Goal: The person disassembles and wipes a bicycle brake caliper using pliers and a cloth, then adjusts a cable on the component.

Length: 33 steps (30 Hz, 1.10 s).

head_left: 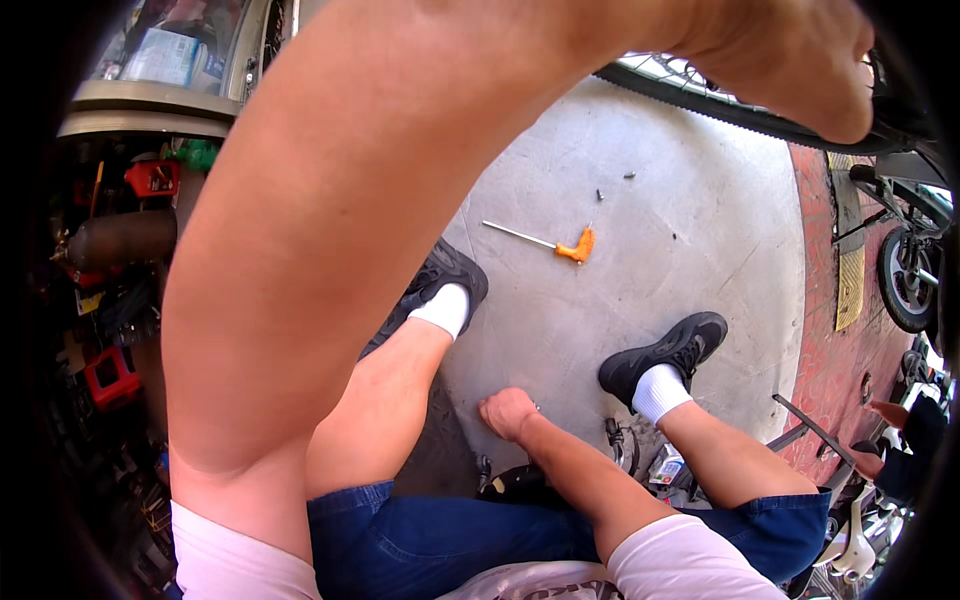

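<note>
At two o'clock, your left hand point(815, 85) overlaps tyre point(700, 103); fingers mostly hidden, cannot tell grip or contact. At six, your right hand point(508, 412) hangs half-curled over floor point(540, 320); cannot tell whether it pinches anything. Orange-handled tool point(575, 247) lies nearer centre, toward two, untouched. Step looks like handling tyre; next move likely calls for steady left hold.
</note>
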Each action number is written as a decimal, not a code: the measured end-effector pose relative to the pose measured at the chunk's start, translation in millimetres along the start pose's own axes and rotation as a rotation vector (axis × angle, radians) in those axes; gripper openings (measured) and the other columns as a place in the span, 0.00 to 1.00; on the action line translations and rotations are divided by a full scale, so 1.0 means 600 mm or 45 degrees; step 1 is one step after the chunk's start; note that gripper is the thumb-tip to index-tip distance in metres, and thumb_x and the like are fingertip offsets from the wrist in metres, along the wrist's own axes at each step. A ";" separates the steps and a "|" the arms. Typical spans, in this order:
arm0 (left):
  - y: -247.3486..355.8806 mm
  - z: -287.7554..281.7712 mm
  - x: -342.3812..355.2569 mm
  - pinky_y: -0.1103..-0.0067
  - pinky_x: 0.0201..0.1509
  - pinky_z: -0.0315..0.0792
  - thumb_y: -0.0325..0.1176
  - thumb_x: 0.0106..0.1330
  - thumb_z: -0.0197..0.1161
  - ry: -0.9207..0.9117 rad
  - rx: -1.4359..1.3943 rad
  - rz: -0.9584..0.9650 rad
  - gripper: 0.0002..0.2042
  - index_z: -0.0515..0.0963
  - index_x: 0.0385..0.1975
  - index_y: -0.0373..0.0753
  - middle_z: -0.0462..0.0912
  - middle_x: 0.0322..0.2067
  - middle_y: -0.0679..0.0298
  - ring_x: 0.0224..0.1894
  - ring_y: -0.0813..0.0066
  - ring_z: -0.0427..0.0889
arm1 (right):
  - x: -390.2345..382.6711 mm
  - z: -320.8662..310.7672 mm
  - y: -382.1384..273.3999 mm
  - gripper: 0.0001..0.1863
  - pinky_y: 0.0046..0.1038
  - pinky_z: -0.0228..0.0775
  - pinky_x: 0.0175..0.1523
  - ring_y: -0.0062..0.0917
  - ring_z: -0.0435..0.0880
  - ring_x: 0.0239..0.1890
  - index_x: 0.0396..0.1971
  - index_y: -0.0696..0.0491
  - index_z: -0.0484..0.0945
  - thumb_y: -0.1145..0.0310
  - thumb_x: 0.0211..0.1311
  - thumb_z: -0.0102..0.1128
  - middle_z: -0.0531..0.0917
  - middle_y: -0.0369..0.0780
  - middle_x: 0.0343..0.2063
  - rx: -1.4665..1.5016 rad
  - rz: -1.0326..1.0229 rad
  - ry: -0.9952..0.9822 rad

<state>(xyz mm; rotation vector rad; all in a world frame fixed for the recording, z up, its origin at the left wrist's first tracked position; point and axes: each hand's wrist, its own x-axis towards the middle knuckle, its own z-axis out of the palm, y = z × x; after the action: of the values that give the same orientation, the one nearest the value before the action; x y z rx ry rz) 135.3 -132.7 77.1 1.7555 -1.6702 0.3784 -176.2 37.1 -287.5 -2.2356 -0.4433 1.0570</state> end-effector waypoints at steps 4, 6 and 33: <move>-0.004 -0.006 0.014 0.51 0.69 0.61 0.35 0.56 0.60 -0.141 -0.020 0.014 0.10 0.84 0.30 0.35 0.86 0.30 0.49 0.42 0.49 0.87 | -0.011 -0.048 0.032 0.13 0.44 0.80 0.45 0.46 0.90 0.39 0.34 0.54 0.86 0.59 0.66 0.64 0.90 0.48 0.34 0.600 0.291 0.323; -0.018 0.005 0.039 0.43 0.76 0.52 0.36 0.56 0.60 -0.301 -0.110 0.029 0.09 0.83 0.29 0.37 0.86 0.28 0.50 0.42 0.48 0.87 | -0.027 -0.104 0.057 0.13 0.37 0.79 0.41 0.34 0.90 0.36 0.34 0.57 0.84 0.62 0.61 0.73 0.89 0.45 0.30 1.136 0.519 0.553; 0.112 0.034 0.004 0.44 0.76 0.50 0.39 0.57 0.74 -0.279 0.245 -0.162 0.13 0.86 0.39 0.41 0.87 0.37 0.59 0.49 0.59 0.83 | -0.495 -0.491 -0.143 0.16 0.25 0.80 0.49 0.22 0.86 0.42 0.56 0.62 0.77 0.81 0.70 0.63 0.86 0.40 0.39 1.626 -0.391 2.154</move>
<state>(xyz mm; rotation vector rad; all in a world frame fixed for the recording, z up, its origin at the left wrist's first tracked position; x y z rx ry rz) 66.3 -144.2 81.8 2.0984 -1.7069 0.3059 -134.7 -171.1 82.8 -1.0893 0.5162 -0.7536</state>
